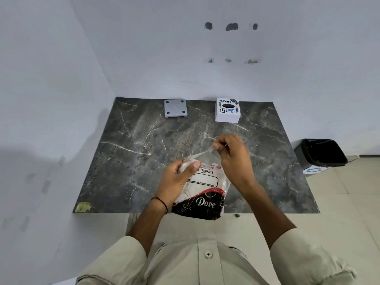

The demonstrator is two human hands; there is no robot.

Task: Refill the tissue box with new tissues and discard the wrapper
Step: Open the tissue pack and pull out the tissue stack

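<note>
A plastic pack of tissues (205,190), clear on top with a dark red and black printed bottom, is held above the near edge of the dark marble table (144,153). My left hand (176,182) grips the pack's left side, thumb across its top. My right hand (232,159) pinches the clear wrapper's upper flap and holds it stretched upward. A white cube tissue box (227,110) with stickers and a dark oval opening stands at the table's far right. Its grey base plate (175,108) lies apart at the far middle.
A black waste bin (321,154) stands on the tiled floor to the right of the table. White walls close in behind and on the left. A small yellow sticker (83,207) marks the table's near left corner.
</note>
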